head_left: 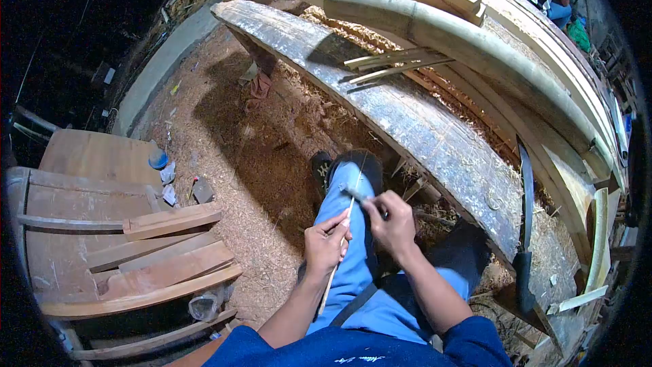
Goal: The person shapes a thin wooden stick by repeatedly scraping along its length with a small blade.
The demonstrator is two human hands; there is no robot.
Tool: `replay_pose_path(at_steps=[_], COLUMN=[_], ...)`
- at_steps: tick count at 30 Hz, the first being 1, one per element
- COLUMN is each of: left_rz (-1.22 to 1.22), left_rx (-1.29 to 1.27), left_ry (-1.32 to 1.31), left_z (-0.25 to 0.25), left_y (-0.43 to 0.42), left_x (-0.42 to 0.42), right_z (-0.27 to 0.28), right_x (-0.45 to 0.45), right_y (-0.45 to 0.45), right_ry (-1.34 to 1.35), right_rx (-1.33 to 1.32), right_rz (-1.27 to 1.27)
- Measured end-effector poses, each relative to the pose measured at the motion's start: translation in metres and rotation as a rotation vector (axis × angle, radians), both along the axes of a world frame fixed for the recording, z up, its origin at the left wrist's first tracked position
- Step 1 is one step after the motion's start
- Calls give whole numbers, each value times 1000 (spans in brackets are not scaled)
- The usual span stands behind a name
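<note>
My left hand [326,243] is closed around a thin pale wooden stick [329,287], which slants over my lap with its upper end near my right hand. My right hand [392,223] is closed too. From its fingers a small grey piece [352,189], blurred, reaches across the upper end of the stick; its kind is not clear. Beneath both hands are my legs in light blue trousers [339,207]. Several thin split strips [397,62] lie across the bench in front of me.
The worn wooden bench [414,122] runs diagonally ahead, with a large bamboo pole [475,47] behind it. A long dark-handled knife [526,197] rests at the bench's right end. Wooden boards [166,268] are piled at left. Shavings cover the floor [238,211].
</note>
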State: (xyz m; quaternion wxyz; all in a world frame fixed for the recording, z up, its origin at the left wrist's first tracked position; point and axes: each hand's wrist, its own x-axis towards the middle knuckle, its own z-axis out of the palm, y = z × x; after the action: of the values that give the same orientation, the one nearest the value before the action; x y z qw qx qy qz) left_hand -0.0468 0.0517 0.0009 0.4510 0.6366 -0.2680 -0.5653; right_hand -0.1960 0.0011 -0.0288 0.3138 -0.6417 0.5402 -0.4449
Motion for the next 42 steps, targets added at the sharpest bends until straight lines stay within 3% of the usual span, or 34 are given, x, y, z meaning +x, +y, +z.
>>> replay_pose_path(at_steps=[3,7,17,19,21,24,25,28,32,37,38,39,42], left_rz=[14,-8,29,11,10,27,41,57,34,0,0,1,-5], left_rx=[18,53,33,83,95,89,84,85,111,94,91,97,128], left_ry=[3,-2,17,7,13,47,72,64,30,29,28,30,29], left_z=[3,6,9,15,16,17,17,19,18,21,22,22,25], left_y=[-1,11,23,33,38,37,36,32,35,38,42,48,57], left_x=[2,2,13,12,16,17,17,16,17,20,20,21,23], right_z=[15,-6,-10,-10,-11,-10,-9,9,8,-2,-3,-4,-11], right_x=[3,1,10,7,5,3,5,11,8,5,2,1,2], right_y=[21,-8,-12,-21,-24,-20,-16,16,16,-2,-10,-13,-22], right_ry=[79,-66,46,-76,-160,-94,-56,190,206,113,25,-43,-100], right_rx=[106,97,-79,265,275,167,-1,-5,34,-74,-19,217,190], right_rz=[36,-44,-24,-78,-75,-43,-35,-6,-19,-53,-57,-47,-77])
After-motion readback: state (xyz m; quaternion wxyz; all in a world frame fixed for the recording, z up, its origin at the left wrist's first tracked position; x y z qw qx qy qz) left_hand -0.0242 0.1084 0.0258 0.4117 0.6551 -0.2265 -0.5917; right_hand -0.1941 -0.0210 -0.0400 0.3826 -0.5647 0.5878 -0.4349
